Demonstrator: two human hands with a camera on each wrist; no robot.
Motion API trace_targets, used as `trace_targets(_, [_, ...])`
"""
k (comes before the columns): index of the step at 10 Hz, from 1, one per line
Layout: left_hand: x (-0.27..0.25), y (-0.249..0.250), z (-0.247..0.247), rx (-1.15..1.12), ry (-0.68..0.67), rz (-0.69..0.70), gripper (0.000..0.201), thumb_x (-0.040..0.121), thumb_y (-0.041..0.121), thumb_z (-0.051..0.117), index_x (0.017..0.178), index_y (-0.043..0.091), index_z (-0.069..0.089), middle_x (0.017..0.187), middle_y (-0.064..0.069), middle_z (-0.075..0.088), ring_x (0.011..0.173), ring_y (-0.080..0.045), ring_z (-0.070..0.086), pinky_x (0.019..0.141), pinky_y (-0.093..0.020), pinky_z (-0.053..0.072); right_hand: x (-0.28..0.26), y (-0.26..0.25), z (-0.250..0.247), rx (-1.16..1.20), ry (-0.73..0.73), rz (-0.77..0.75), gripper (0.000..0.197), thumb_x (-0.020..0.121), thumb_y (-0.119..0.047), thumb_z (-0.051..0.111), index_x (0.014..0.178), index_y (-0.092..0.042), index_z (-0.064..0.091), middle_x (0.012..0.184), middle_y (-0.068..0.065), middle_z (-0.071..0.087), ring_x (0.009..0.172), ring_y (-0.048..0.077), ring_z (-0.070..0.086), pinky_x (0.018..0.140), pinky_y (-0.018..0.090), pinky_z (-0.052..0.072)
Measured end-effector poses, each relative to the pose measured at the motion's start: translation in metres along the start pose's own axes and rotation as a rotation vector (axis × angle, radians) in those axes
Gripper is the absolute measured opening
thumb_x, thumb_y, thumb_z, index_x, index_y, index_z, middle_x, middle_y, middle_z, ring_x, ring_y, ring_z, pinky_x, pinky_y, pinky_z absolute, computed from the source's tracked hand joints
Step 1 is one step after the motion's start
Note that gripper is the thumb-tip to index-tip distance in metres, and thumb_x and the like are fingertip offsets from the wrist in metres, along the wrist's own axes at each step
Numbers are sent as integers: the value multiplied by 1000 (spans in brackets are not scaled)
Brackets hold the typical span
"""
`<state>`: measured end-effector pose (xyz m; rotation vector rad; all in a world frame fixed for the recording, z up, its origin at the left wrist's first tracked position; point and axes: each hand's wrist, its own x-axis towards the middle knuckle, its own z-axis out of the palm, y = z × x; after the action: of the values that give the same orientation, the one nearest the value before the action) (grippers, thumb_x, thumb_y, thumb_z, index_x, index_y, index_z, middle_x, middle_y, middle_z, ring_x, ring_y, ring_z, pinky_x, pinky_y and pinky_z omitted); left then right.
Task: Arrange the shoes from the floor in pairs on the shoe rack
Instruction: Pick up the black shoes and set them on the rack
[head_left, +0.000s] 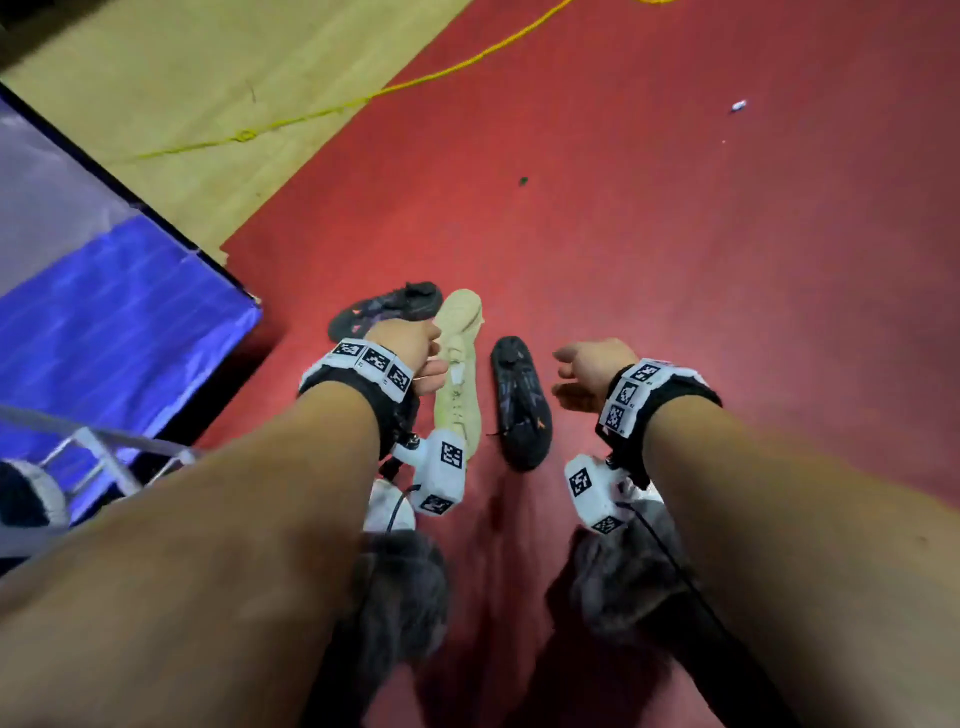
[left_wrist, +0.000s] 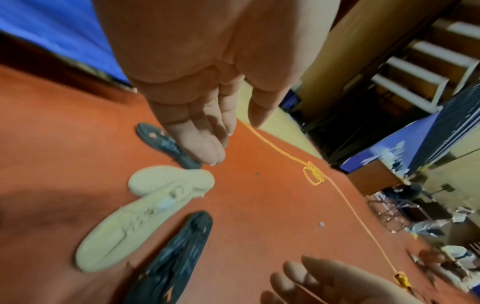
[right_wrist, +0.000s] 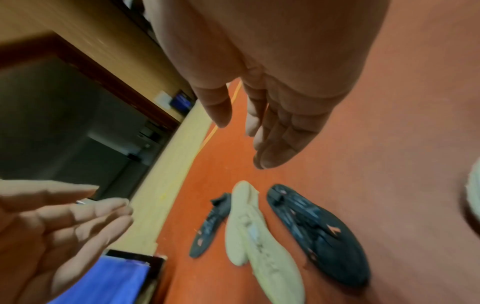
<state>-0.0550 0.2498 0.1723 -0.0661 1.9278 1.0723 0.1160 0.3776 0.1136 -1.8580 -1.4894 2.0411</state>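
Overhead, the left hand (head_left: 410, 345) and right hand (head_left: 592, 369) hover empty and relaxed over the red floor (head_left: 675, 260), likely ready to lift a pair. Between two black sneakers (head_left: 521, 402) lies a beige sneaker (head_left: 460, 364), long axis running near to far. Seen from the left wrist, straight fingers (left_wrist: 205, 148) hold nothing. Seen from the right wrist, the beige sneaker's sole faces left, so it lies on its side.

Far black shoe (head_left: 384, 312) partly behind left hand (head_left: 410, 345)
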Motion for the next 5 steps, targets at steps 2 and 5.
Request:
trace_targets(2, [115,-83,35,-17,-154,-250,21,103,14,49,84,14,59,77,-3,49,65,-17,54,61,-30,50,95,66,26,-169,-17,195,11,95,-15,65,103,-8,64,101,15,65,82,29,67,74,42,61])
trace_targets(5, [169,-154,61,-37,-188,-488,22,106,25,50,122,25,65,105,1,61,81,-16,58,83,-39,56,169,89,64,-400,21,273,45,95,-20,67,134,1,58,112,12,59,97,28,59,79,34,48])
